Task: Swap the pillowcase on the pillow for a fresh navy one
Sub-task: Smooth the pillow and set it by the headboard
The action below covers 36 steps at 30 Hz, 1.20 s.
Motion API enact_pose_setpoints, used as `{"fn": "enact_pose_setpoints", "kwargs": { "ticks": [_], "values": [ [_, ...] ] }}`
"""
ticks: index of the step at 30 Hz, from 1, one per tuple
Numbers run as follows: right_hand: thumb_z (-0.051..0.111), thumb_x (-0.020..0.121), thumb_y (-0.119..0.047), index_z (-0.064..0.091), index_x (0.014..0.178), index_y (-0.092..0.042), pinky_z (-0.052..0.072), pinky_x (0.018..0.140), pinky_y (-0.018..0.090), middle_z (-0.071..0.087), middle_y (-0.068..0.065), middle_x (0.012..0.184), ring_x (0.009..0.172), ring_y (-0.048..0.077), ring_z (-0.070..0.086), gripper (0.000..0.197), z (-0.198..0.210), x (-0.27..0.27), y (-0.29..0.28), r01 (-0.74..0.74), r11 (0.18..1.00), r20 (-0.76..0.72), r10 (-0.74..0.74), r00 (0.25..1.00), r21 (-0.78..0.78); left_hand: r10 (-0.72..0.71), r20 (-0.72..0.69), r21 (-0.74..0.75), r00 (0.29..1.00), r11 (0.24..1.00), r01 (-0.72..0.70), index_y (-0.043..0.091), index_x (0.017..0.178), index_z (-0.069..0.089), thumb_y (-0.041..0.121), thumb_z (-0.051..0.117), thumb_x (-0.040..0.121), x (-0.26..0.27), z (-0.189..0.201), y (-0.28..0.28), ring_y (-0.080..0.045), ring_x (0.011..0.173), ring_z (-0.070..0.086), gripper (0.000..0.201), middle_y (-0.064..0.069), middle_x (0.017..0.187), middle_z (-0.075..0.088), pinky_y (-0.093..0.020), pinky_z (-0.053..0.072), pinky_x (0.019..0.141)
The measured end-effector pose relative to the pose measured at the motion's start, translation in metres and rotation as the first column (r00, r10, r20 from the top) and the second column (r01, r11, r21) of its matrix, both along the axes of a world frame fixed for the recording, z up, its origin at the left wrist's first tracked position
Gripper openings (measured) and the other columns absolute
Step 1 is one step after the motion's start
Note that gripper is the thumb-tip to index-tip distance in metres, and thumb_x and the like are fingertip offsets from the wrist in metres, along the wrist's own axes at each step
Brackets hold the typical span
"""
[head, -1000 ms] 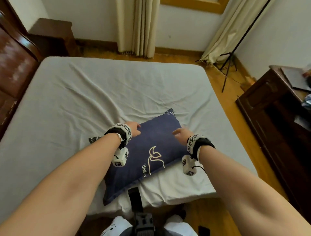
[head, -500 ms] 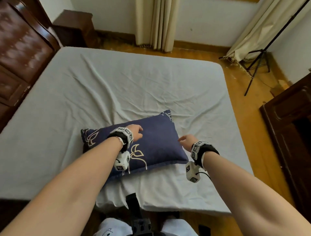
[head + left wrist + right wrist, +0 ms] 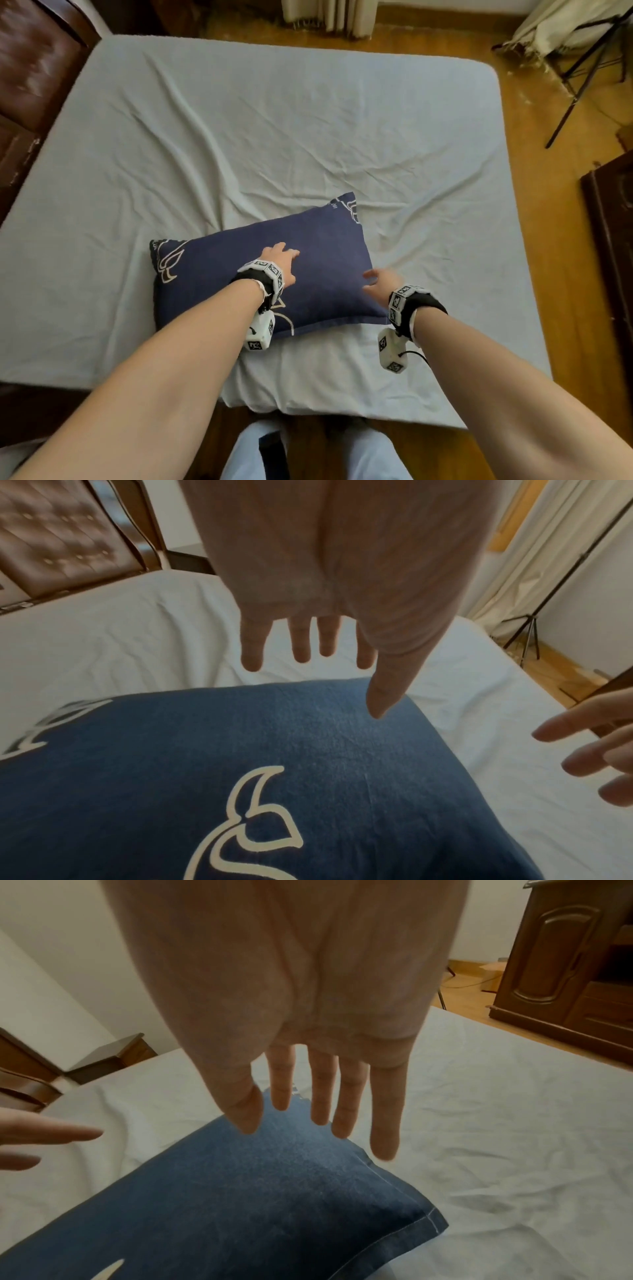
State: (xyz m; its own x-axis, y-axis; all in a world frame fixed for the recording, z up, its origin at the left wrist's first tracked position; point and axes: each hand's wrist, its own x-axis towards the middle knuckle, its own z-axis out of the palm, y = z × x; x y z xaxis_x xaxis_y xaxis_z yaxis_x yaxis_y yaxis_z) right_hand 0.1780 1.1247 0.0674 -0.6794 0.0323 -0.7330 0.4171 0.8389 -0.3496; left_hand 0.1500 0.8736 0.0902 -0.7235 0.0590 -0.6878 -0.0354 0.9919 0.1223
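I am looking down on a wide bed under a creased pale grey-white sheet [image 3: 308,137]. A dark brown padded leather headboard [image 3: 30,68] stands at its left end. The floor is warm orange-brown wooden boards [image 3: 561,240]. Cream curtains [image 3: 329,13] hang at the far wall, and more cream cloth bunches in the far right corner beside a thin black tripod stand [image 3: 582,78]. A dark carved wooden cabinet [image 3: 561,969] stands to the right, against off-white walls [image 3: 51,969].
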Motion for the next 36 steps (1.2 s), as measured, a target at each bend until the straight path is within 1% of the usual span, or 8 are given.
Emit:
{"fn": "enact_pose_setpoints", "kwargs": {
  "ticks": [5,9,11,15,20,27,33,36],
  "values": [
    [0.063,0.088,-0.052,0.026,0.155,-0.022,0.030,0.113,0.035,0.038,0.006,0.155,0.140,0.029,0.038,0.082,-0.096,-0.011,-0.013,0.137,0.987,0.135,-0.124,0.983,-0.087,0.041,0.195,-0.059,0.980,0.998,-0.030,0.042,0.153,0.003,0.040,0.070,0.082,-0.015,-0.103,0.025,-0.039,0.147,-0.003,0.097,-0.002,0.161,-0.015,-0.056,0.025,0.114],
    [0.056,0.066,-0.083,-0.003,0.156,-0.039,0.013,0.119,0.054,0.009,0.019,0.162,0.147,0.043,0.014,0.116,-0.188,-0.021,-0.046,0.201,0.980,0.180,-0.200,0.963,0.011,0.067,0.209,-0.093,0.976,0.995,-0.048,0.051,0.146,-0.016,0.064,0.073,0.067,-0.009,-0.196,0.021,-0.037,0.145,-0.021,0.120,0.005,0.155,-0.033,-0.068,0.027,0.105],
    [0.058,0.067,-0.083,-0.015,0.153,-0.040,0.007,0.116,0.059,-0.003,0.028,0.159,0.146,0.048,0.006,0.121,-0.229,-0.017,-0.058,0.163,0.979,0.187,-0.185,0.965,0.124,0.042,0.213,-0.094,0.976,0.995,-0.022,0.052,0.143,-0.021,0.067,0.075,0.062,-0.007,-0.235,0.017,-0.036,0.144,-0.024,0.127,0.007,0.153,-0.038,-0.069,0.030,0.103],
    [0.069,0.067,-0.071,-0.023,0.152,-0.032,0.012,0.114,0.060,-0.002,0.031,0.157,0.140,0.051,0.015,0.131,-0.271,-0.030,-0.085,0.123,0.955,0.134,-0.163,0.977,0.269,0.030,0.189,-0.088,0.982,0.996,-0.013,0.053,0.143,-0.021,0.060,0.081,0.060,-0.021,-0.280,0.022,-0.034,0.144,-0.025,0.131,0.006,0.152,-0.039,-0.077,0.028,0.097],
    [0.078,0.067,-0.057,-0.019,0.153,-0.026,0.027,0.109,0.060,0.008,0.025,0.158,0.137,0.049,0.027,0.133,-0.285,-0.059,-0.081,0.076,0.967,0.178,-0.122,0.976,0.242,0.026,0.144,-0.115,0.989,0.993,-0.010,0.052,0.144,-0.019,0.057,0.082,0.061,-0.043,-0.292,0.029,-0.031,0.145,-0.022,0.131,0.005,0.154,-0.035,-0.081,0.024,0.093],
    [0.076,0.077,-0.039,-0.002,0.156,-0.030,0.043,0.102,0.043,0.042,0.017,0.149,0.125,0.040,0.052,0.112,-0.262,-0.053,-0.051,-0.012,0.997,0.112,0.003,0.994,0.081,0.019,0.064,-0.095,0.998,0.995,-0.013,0.052,0.146,-0.011,0.060,0.082,0.059,-0.035,-0.286,0.026,-0.029,0.147,-0.012,0.127,0.006,0.157,-0.023,-0.080,0.024,0.095],
    [0.069,0.080,-0.027,0.031,0.136,-0.029,0.048,0.083,0.036,0.056,0.010,0.098,0.102,0.039,0.062,0.067,-0.220,0.033,-0.024,-0.036,0.999,0.125,0.032,0.992,0.029,-0.093,0.186,-0.091,0.978,0.990,0.111,0.052,0.148,-0.001,0.067,0.072,0.067,0.034,-0.261,0.008,-0.030,0.147,-0.006,0.110,0.005,0.159,-0.012,-0.071,0.035,0.096],
    [0.065,0.080,-0.029,0.032,0.123,-0.023,0.052,0.080,0.041,0.058,0.011,0.093,0.094,0.039,0.064,0.054,-0.225,0.065,-0.029,-0.098,0.994,0.178,0.090,0.980,0.037,-0.102,0.224,-0.134,0.969,0.982,0.134,0.050,0.148,0.002,0.067,0.067,0.069,0.072,-0.266,0.014,-0.032,0.146,-0.013,0.104,0.004,0.159,-0.016,-0.073,0.031,0.096]
  ]
}}
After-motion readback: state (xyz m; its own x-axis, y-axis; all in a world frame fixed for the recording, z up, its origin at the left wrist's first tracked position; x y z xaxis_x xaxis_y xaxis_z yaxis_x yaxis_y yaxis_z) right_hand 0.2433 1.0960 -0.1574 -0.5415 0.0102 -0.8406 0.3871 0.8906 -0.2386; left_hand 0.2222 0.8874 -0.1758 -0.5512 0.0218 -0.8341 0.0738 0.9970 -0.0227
